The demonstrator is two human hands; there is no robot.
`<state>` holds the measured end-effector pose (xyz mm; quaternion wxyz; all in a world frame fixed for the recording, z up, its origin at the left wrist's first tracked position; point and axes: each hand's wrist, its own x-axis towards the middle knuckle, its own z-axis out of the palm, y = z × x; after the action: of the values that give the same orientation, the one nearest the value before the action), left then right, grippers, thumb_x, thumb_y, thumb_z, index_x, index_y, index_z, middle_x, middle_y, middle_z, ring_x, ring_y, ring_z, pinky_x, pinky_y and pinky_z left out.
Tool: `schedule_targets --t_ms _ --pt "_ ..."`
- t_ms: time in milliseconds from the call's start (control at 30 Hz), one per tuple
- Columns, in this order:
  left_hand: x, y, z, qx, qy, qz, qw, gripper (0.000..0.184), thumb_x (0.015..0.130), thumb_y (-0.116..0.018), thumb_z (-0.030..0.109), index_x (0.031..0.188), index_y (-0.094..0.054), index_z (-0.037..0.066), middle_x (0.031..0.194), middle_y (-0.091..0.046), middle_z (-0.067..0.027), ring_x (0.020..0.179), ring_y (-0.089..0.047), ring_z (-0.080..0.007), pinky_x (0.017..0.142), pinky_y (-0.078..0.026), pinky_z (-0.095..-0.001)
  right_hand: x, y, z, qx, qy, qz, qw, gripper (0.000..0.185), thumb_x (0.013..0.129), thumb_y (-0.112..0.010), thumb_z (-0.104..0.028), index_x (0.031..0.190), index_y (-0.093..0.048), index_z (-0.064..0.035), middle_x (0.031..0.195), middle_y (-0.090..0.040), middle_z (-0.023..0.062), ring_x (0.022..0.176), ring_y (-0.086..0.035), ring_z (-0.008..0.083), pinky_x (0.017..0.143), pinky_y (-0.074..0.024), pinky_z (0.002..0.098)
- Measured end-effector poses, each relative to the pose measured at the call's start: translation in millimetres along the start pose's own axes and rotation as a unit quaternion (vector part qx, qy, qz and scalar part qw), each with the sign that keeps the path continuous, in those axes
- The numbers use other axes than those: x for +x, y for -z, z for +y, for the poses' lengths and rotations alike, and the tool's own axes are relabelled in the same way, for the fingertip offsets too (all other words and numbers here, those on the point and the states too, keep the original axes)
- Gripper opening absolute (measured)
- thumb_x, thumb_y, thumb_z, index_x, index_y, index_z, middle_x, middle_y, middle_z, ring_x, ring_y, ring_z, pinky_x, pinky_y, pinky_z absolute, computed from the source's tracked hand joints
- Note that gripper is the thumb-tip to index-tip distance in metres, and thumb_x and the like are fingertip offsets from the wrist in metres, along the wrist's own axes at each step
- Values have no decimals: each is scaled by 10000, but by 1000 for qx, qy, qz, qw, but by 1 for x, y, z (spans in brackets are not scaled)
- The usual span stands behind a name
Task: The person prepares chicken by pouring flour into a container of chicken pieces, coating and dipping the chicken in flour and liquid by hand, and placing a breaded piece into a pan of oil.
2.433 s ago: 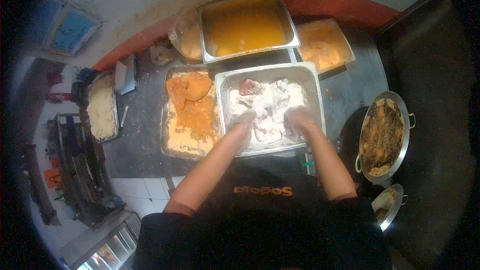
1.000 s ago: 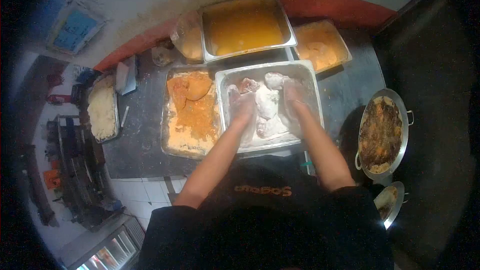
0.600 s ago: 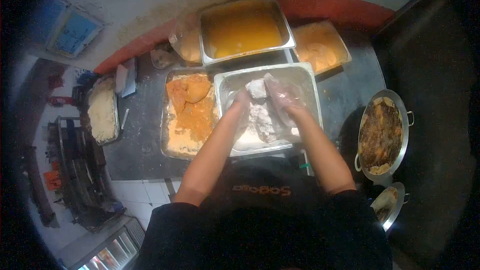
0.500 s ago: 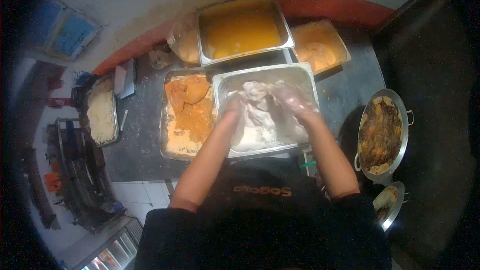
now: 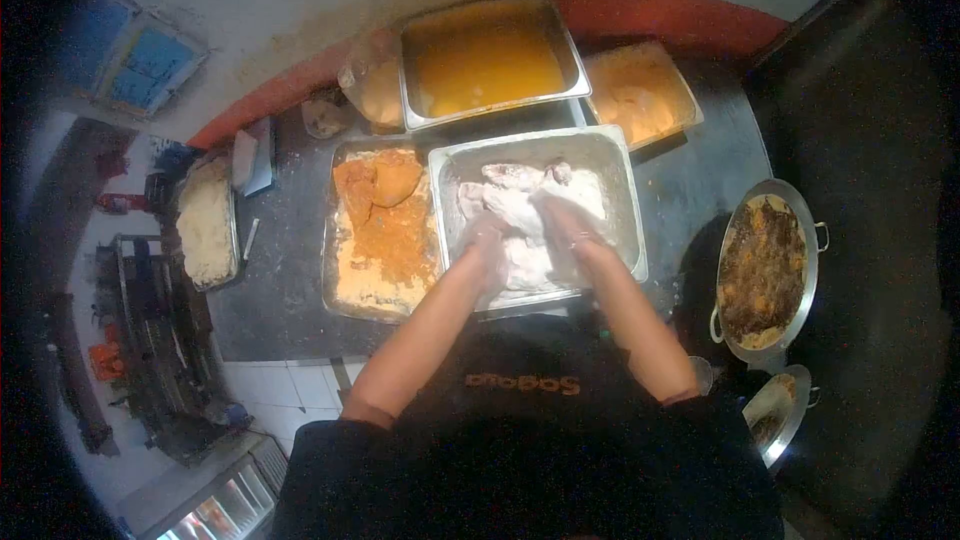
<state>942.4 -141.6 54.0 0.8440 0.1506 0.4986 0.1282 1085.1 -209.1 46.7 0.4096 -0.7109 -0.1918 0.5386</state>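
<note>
Two hands in head view, both down in the metal pan (image 5: 550, 148) w/ white powder. White-coated pcs (image 5: 512, 202) lie in the pan, some btwn the hands & some just beyond. L hand (image 5: 487, 232) is at their near L side, R hand (image 5: 565, 220) at their R; hands apart from each other. Fingers blurred, can't tell if either is clamped on a pc. Just L of the pan: tray (image 5: 328, 235) w/ orange pcs & crumbs. Behind: deep pan (image 5: 497, 110) of orange-yellow liq. Far R, well apart: 2-handled pan (image 5: 807, 278), brown contents.
</note>
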Motion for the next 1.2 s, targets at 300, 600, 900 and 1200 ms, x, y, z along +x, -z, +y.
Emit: schedule_targets --t_ms 300,600,900,1200 --pt "93 61 -33 187 -215 160 945 267 759 -534 285 926 -527 77 827 -510 -72 777 -522 -195 682 -457 -320 49 22 -18 -102 -20 98 990 581 877 -492 -509 1246 -543 -64 1205 -574 69 1068 -531 190 902 -403 303" --pt "145 84 -11 97 -117 87 985 366 761 -512 274 1056 -567 63 943 -588 -79 818 -539 -183 710 -432 -337 80 6 7 33 -54 -98 993 591 844 -577 -443 1270 -460 -50 1174 -532 50 1036 -484 167 875 -406 333" --pt "9 20 10 137 -79 54 986 278 828 -411 158 1026 -558 29 974 -584 -100 821 -573 -190 683 -456 -367 -21 41 -21 95 56 -31 993 651 868 -578 -440 1370 -401 -65 1303 -480 64 1166 -442 159 976 -350 302" --pt "77 12 7 97 -137 74 983 416 885 -334 314 1154 -524 60 1015 -587 -153 896 -576 -262 821 -468 -380 88 5 36 -137 29 73 987 564 861 -502 -504 1176 -563 -41 1105 -605 110 946 -555 200 837 -422 335"
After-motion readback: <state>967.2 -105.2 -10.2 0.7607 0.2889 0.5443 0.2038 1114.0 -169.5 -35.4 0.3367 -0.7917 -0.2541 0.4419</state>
